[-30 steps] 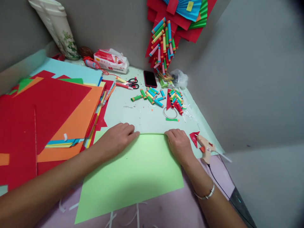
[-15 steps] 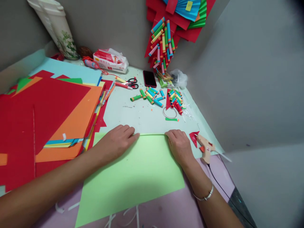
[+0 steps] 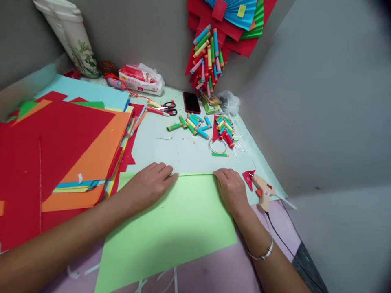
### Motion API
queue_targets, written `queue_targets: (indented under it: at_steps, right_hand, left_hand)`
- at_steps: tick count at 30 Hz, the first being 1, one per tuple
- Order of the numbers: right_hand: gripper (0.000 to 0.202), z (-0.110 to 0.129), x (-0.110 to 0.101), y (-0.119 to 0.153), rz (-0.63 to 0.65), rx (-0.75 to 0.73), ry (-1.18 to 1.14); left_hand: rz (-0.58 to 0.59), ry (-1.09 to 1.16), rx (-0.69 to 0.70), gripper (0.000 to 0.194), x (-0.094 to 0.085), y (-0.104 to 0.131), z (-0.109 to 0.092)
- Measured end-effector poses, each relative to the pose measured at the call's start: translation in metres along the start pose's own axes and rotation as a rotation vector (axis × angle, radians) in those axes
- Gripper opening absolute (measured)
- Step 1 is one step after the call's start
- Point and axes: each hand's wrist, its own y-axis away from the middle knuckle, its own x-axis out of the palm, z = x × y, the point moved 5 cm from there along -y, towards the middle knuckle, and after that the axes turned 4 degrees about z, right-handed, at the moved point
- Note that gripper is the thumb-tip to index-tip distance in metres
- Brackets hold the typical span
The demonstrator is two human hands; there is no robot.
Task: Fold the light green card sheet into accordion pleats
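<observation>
Light-green paper (image 3: 171,228): one big sheet, near middle of the scene; far part lies on the pale cover (image 3: 152,148), near part on the pink surface (image 3: 218,266).
Paper weight: prob. very light; one hand can carry it, I think, but then a wide sheet like this may sag.
Paper stiffness: approx. between soft and stiff; I judge it bends easily and keeps a crease, so pressing should be gentle, esp. near the corners.
Paper grip: not v. slippery, I suppose, but it can slide on the table; best hold is w/ both hands at the far edge, well apart, so the pull is even.
Paper look: plain, matt, one colour, w/ a tiny dark mark left of the middle; a soft shadow is on the near half.
Paper far edge: a thin line btwn. the hands, maybe folded or curled; too narrow to tell.
Left hand (image 3: 154,181): fingers bent and closed on the far edge, thumb pointing right along it; fingertips partly hidden.
Right hand (image 3: 231,189): fingers curled, pinching the same edge farther right; undersides not visible.
Glue gun (image 3: 263,190): right of right hand, apart from the sheet.
Paper stack (image 3: 64,146): red, orange etc., at left.
Paper tubes (image 3: 193,123): far side, beyond the hands.
</observation>
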Motion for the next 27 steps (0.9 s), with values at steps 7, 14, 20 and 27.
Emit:
queue_targets:
  at_steps: [7,14,20,27]
  right_hand:
    - [0.022,-0.0007,-0.0018,0.0025,-0.043,0.012,-0.015]
    - [0.021,0.0010,-0.0045,0.0023,-0.060,0.024,-0.016]
    - [0.020,0.0024,-0.0048,0.0027,-0.106,0.016,0.011]
    - [0.020,0.0026,-0.0038,0.0030,-0.118,0.004,0.028]
  left_hand:
    - [-0.002,-0.004,0.000,0.035,0.0002,0.0000,-0.0002]
    - [-0.011,-0.045,0.019,0.032,-0.0001,0.0003,-0.0025]
    - [-0.016,-0.050,0.016,0.030,-0.0005,0.0001,-0.0037]
    - [-0.030,-0.057,0.003,0.030,-0.0052,-0.0012,-0.0055]
